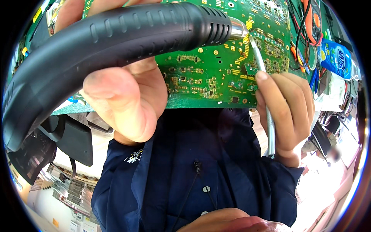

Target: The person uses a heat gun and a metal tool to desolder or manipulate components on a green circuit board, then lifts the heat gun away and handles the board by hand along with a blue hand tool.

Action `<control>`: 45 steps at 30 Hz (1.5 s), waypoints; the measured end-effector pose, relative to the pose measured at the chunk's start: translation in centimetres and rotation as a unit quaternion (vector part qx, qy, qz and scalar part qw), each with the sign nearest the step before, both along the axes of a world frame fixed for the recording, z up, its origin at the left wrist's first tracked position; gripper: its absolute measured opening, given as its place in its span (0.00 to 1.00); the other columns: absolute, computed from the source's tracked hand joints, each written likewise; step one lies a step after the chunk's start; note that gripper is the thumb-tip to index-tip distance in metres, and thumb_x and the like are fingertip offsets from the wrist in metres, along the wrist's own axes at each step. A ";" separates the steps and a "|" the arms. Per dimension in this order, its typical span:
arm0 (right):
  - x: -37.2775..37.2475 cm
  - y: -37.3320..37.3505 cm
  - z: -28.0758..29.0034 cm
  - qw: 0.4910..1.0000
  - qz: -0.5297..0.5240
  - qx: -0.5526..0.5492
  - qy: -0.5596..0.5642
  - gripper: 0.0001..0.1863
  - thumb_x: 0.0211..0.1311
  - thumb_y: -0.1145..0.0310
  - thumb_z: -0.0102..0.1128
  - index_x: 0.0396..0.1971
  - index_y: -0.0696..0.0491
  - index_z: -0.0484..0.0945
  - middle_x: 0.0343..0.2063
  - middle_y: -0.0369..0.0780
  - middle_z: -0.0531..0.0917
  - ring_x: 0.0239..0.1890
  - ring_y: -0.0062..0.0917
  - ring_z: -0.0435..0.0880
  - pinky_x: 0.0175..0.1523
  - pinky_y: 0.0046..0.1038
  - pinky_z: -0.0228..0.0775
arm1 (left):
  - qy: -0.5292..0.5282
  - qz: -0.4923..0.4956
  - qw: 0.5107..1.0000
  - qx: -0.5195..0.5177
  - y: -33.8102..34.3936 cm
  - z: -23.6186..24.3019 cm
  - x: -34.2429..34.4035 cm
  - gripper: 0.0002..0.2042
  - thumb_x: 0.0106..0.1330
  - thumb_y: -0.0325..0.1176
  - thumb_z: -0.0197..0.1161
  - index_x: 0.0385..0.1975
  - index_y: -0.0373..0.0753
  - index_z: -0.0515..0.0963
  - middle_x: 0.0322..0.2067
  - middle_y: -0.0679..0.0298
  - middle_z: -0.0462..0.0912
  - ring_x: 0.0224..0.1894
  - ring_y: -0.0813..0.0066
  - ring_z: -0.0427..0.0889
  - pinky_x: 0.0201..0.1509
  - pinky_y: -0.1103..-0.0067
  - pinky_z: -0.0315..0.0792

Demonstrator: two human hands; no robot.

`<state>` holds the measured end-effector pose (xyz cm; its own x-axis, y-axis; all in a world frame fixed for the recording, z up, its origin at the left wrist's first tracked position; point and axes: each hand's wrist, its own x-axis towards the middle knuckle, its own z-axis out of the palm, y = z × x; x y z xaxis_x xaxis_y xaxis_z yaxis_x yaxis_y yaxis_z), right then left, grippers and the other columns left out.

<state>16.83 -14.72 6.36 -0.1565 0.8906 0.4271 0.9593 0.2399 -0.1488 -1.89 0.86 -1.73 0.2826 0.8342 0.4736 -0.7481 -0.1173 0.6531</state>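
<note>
My left hand (133, 96) is wrapped round the black ribbed handle of a hot air gun (127, 34), thumb underneath and fingers partly hidden behind it. Its metal nozzle (237, 28) points right, close over a row of gold pads on a green circuit board (185, 63). Pinched in my right hand (288, 108) is a slim silver pen-shaped tool (259, 56), slanting up to the left. The tool's tip is at the board just below and right of the nozzle; whether it touches cannot be made out. Small components cover much of the board.
The board lies on a green bench mat (208, 103) with its edge near my body. At the right are an orange and black meter (313, 23), dark cables, pens and a blue packet (335, 58). A black chair (71, 139) stands at lower left.
</note>
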 end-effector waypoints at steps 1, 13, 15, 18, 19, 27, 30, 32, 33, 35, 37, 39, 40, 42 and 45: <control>0.1 0.0 -0.1 1.000 -0.003 -0.001 0.003 0.16 0.57 0.80 0.71 0.47 0.61 0.82 0.32 0.45 0.84 0.31 0.37 0.84 0.35 0.33 0.78 | -0.007 -0.007 1.000 0.001 0.0 0.0 0.0 0.33 0.78 0.55 0.48 0.74 0.41 0.54 0.70 0.52 0.66 0.71 0.44 0.67 0.66 0.52 0.78; -0.6 -0.7 -0.2 0.999 -0.034 -0.019 0.038 0.14 0.61 0.81 0.68 0.47 0.64 0.81 0.35 0.48 0.86 0.34 0.39 0.86 0.38 0.34 0.80 | -0.013 -0.031 0.999 0.012 0.3 -0.4 -0.5 0.33 0.78 0.56 0.47 0.74 0.41 0.54 0.70 0.52 0.67 0.71 0.45 0.68 0.65 0.52 0.78; -0.6 -0.9 -0.3 0.999 -0.036 -0.017 0.034 0.14 0.61 0.82 0.67 0.47 0.64 0.81 0.35 0.48 0.86 0.34 0.39 0.86 0.38 0.34 0.80 | -0.013 -0.025 1.000 0.004 0.2 -0.3 -0.4 0.33 0.78 0.56 0.47 0.74 0.41 0.54 0.69 0.52 0.68 0.70 0.45 0.69 0.65 0.52 0.78; -0.7 -0.8 -0.4 0.999 -0.035 -0.011 0.031 0.14 0.60 0.83 0.66 0.47 0.65 0.80 0.36 0.48 0.86 0.34 0.39 0.86 0.38 0.35 0.80 | -0.021 -0.029 0.999 0.000 0.3 -0.3 -0.5 0.33 0.78 0.56 0.48 0.74 0.41 0.54 0.69 0.52 0.68 0.70 0.45 0.69 0.65 0.52 0.78; -0.8 -0.8 -0.5 0.999 -0.035 -0.011 0.028 0.14 0.60 0.84 0.66 0.47 0.65 0.80 0.36 0.48 0.86 0.34 0.39 0.86 0.38 0.35 0.80 | -0.022 -0.029 0.999 -0.001 0.3 -0.3 -0.5 0.33 0.78 0.56 0.48 0.74 0.41 0.55 0.69 0.53 0.68 0.70 0.45 0.69 0.65 0.52 0.78; -0.8 -0.1 -1.7 0.998 -0.029 0.048 -0.026 0.18 0.47 0.81 0.68 0.42 0.66 0.84 0.30 0.45 0.83 0.30 0.35 0.83 0.35 0.30 0.78 | -0.006 -0.019 1.000 -0.008 0.2 0.0 -0.4 0.33 0.77 0.57 0.48 0.73 0.41 0.55 0.68 0.53 0.69 0.70 0.45 0.70 0.63 0.54 0.80; -0.6 -0.1 -2.0 0.997 -0.029 0.062 -0.024 0.19 0.45 0.80 0.68 0.42 0.66 0.84 0.29 0.44 0.82 0.30 0.34 0.83 0.34 0.30 0.78 | 0.002 -0.006 1.000 -0.007 0.0 0.1 -0.4 0.33 0.77 0.57 0.48 0.73 0.41 0.56 0.68 0.53 0.69 0.70 0.45 0.70 0.63 0.54 0.80; -0.5 -0.3 -2.1 0.997 -0.033 0.071 -0.015 0.19 0.45 0.81 0.68 0.42 0.65 0.85 0.29 0.44 0.82 0.30 0.34 0.83 0.34 0.30 0.78 | -0.019 -0.036 0.999 0.002 0.4 -0.3 -0.5 0.33 0.77 0.57 0.48 0.73 0.41 0.56 0.68 0.52 0.69 0.69 0.45 0.70 0.63 0.54 0.81; -0.6 -0.5 -1.8 0.996 -0.036 0.075 -0.014 0.19 0.45 0.81 0.68 0.42 0.65 0.85 0.30 0.44 0.82 0.30 0.34 0.83 0.34 0.30 0.78 | -0.028 -0.046 0.999 0.004 0.4 -0.4 -0.4 0.33 0.77 0.56 0.48 0.73 0.41 0.56 0.68 0.52 0.69 0.69 0.45 0.70 0.63 0.54 0.81; -0.5 -0.7 -1.6 0.997 -0.035 0.073 -0.010 0.18 0.46 0.81 0.68 0.42 0.65 0.85 0.29 0.44 0.82 0.30 0.34 0.83 0.34 0.30 0.77 | -0.039 -0.055 0.998 0.004 0.5 -0.5 -0.3 0.33 0.77 0.56 0.48 0.73 0.41 0.56 0.68 0.52 0.69 0.69 0.45 0.71 0.63 0.54 0.81; -0.6 -0.7 -1.7 0.997 -0.027 0.069 0.000 0.18 0.46 0.81 0.69 0.42 0.64 0.85 0.29 0.44 0.82 0.30 0.34 0.83 0.33 0.30 0.77 | -0.009 -0.015 1.000 0.000 0.2 -0.2 -0.2 0.33 0.77 0.57 0.47 0.73 0.40 0.55 0.68 0.52 0.69 0.69 0.45 0.71 0.62 0.54 0.81; -0.7 -0.7 -1.9 0.998 -0.026 0.063 0.002 0.18 0.46 0.81 0.69 0.42 0.64 0.85 0.29 0.44 0.82 0.30 0.33 0.82 0.33 0.30 0.77 | 0.040 0.044 0.998 -0.006 -0.3 0.4 0.1 0.33 0.78 0.57 0.47 0.73 0.40 0.55 0.68 0.52 0.69 0.69 0.45 0.71 0.62 0.54 0.81; -0.8 -0.7 -1.9 0.998 -0.026 0.060 0.002 0.18 0.46 0.81 0.69 0.42 0.64 0.85 0.29 0.44 0.82 0.30 0.33 0.82 0.33 0.30 0.77 | 0.059 0.066 0.996 -0.009 -0.5 0.6 0.3 0.33 0.78 0.57 0.47 0.73 0.40 0.55 0.68 0.52 0.69 0.69 0.45 0.71 0.62 0.54 0.81; -0.8 -0.6 -2.1 0.997 -0.030 0.065 0.000 0.19 0.44 0.81 0.69 0.41 0.64 0.85 0.30 0.44 0.82 0.30 0.33 0.82 0.33 0.30 0.77 | 0.075 0.086 0.993 -0.013 -0.7 0.8 0.5 0.33 0.77 0.57 0.47 0.73 0.40 0.55 0.68 0.52 0.69 0.69 0.45 0.71 0.62 0.53 0.81; -0.9 -0.7 -2.1 0.997 -0.029 0.064 -0.004 0.20 0.42 0.80 0.69 0.41 0.65 0.85 0.30 0.44 0.82 0.30 0.33 0.82 0.33 0.30 0.77 | 0.094 0.111 0.989 -0.024 -0.9 1.3 0.9 0.34 0.77 0.57 0.47 0.73 0.40 0.55 0.68 0.52 0.69 0.69 0.45 0.71 0.62 0.53 0.81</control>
<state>15.98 -15.39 4.24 -0.1096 0.8362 0.5374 0.9734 0.1997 -0.1123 -0.95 -0.09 -0.39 0.1695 0.9055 0.3889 -0.5723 -0.2308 0.7869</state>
